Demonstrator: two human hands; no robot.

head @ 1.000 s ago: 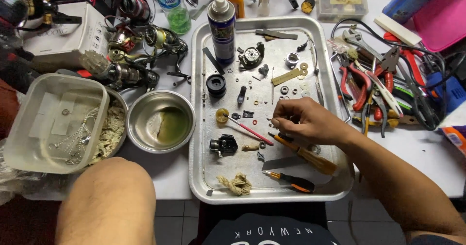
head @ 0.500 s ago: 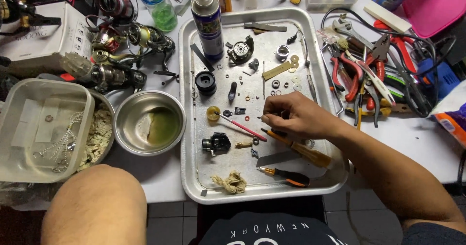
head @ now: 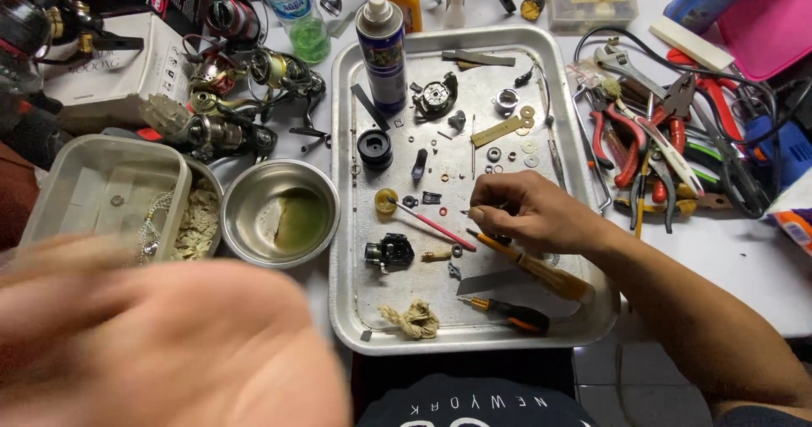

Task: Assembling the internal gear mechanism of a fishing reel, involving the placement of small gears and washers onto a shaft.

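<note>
A metal tray (head: pixel 558 63) was seen from above on a cluttered white counter (head: pixel 753 249), strewn with small reel parts. The right hand (head: pixel 524 213) rested over the tray's middle, its fingers pinched around a tiny part at the fingertips (head: pixel 475 216) — too small to be identified. A yellow-handled screwdriver (head: pixel 541 270) lay under that hand, its shaft passing beneath the palm, and whether it was held could not be told. Just left of the fingertips, a pink-handled brush (head: pixel 427 221) was laid at a slant, with a black reel body (head: pixel 389 251) below it and a scrap of frayed rag (head: pixel 412 319) near the tray's front edge. A spray can (head: pixel 382 51) stood upright at the tray's far left. The left hand (head: pixel 169 342) filled the lower left as a heavy blur close to the camera; its grip could not be told. Beyond it were a steel bowl (head: pixel 279 216) with greenish liquid and a clear plastic tub (head: pixel 106 190). Pliers (head: pixel 626 135) and other hand tools were heaped to the right of the tray.
</note>
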